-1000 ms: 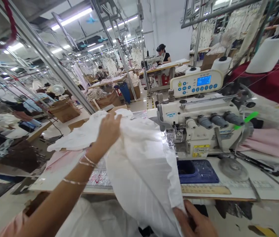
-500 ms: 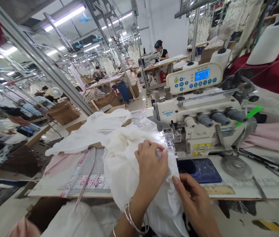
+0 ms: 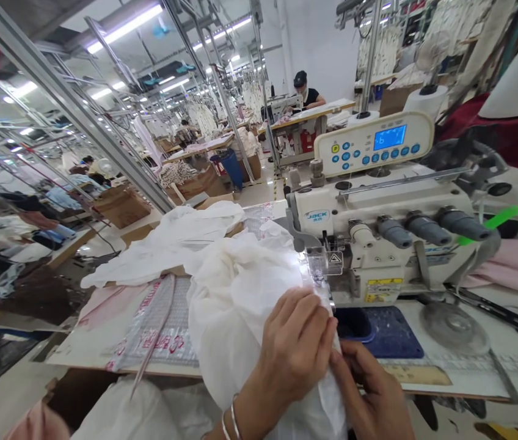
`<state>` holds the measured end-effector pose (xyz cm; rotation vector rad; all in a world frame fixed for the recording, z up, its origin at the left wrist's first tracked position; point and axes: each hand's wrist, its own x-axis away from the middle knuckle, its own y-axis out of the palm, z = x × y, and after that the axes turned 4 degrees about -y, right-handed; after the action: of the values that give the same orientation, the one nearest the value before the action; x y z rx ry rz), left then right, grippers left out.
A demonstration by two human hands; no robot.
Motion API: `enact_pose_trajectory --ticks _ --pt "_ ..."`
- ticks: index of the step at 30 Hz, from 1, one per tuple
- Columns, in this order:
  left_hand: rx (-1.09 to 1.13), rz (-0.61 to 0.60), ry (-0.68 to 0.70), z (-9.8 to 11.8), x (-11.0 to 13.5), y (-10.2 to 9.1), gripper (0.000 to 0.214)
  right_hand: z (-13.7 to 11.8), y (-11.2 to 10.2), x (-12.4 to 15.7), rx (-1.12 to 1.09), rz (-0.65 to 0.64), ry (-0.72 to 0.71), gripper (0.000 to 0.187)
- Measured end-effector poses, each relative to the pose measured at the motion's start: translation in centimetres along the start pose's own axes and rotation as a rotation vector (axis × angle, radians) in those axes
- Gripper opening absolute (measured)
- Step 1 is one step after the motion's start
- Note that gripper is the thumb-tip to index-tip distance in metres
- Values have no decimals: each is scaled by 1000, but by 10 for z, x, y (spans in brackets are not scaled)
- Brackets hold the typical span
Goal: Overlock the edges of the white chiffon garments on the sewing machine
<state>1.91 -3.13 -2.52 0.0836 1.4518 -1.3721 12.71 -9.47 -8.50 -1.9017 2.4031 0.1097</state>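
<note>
One worktable, pale-topped, carrying all that follows. One cream overlock sewing machine along its far edge, lamp lit over the needle end, which faces the person. One heap of white fabric, bunched left of the machine and spilling over the tabletop's near edge into the lap; its bulk probably lies to the left so that only one edge comes to the needle. One blue plate, set into the top below the machine arm. One left hand, fingers curled down over the fabric edge, just in front of the presser foot. One right hand, under and touching the left, thumb and fingers pinched on the same edge near the table's front edge; the two hands seem to hold the layers lined up and taut. Two thin bangles on the left wrist. Against a second ago: the left hand was then stretched out over the far side of the heap, well apart from the right. Half a second ago it sat higher, nearer the foot.
</note>
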Motion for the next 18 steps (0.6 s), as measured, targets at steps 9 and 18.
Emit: enact_pose_trajectory --ticks 9,18 --pt "117 -22 -122 -27 -17 -3 18 -11 1 -20 41 11 34 28" --pt "12 -105 7 -17 -8 -14 18 -5 -5 -5 72 15 72 32"
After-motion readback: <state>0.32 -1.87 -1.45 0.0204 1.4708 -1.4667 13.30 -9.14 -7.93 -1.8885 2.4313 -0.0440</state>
